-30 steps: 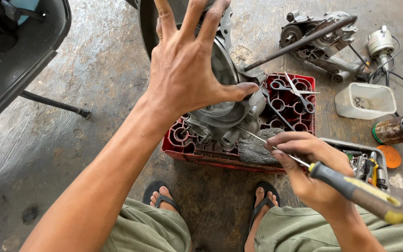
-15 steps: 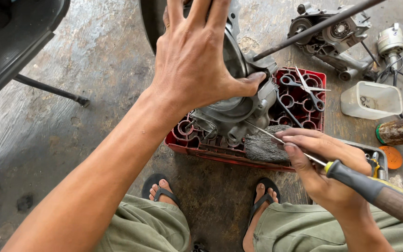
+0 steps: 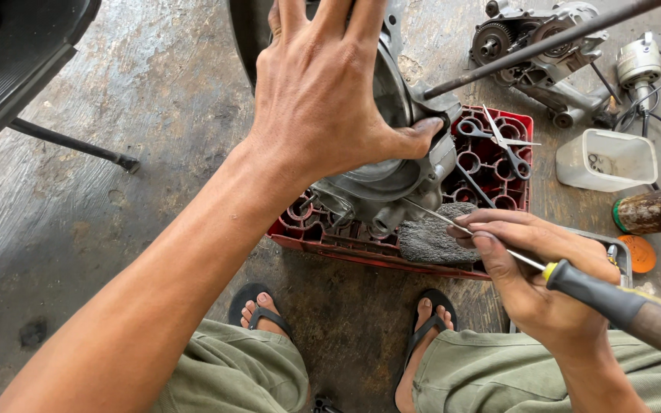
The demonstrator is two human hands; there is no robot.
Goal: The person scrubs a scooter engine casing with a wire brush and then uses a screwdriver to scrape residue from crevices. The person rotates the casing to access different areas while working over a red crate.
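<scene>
1. Gripping the grey metal engine casing (image 3: 392,180) from above, the left hand (image 3: 330,99) is spreading its fingers over the casing's round face, with the thumb hooking the right edge.
2. Holding a screwdriver (image 3: 575,279) by the shaft, the right hand (image 3: 533,275) is pinching the thin metal rod between thumb and fingers; the black-and-yellow handle is trailing out toward the lower right.
3. The screwdriver tip is pointing at the casing's lower right side; whether it is touching metal cannot be told.
4. The casing is resting on a red plastic crate (image 3: 499,164), tilted toward the person, beside a grey rag (image 3: 434,237) lying on the crate's near edge.
5. Progress, as a judgement: the casing is standing apart from any engine, suggesting disassembly is already done; scraping or picking at the casing appears to be in hand, with no finished surface showing.
6. Scissors (image 3: 499,138) are lying in the crate; a white tub (image 3: 606,160) and another engine assembly (image 3: 537,38) are sitting on the concrete floor (image 3: 154,130) beyond.
</scene>
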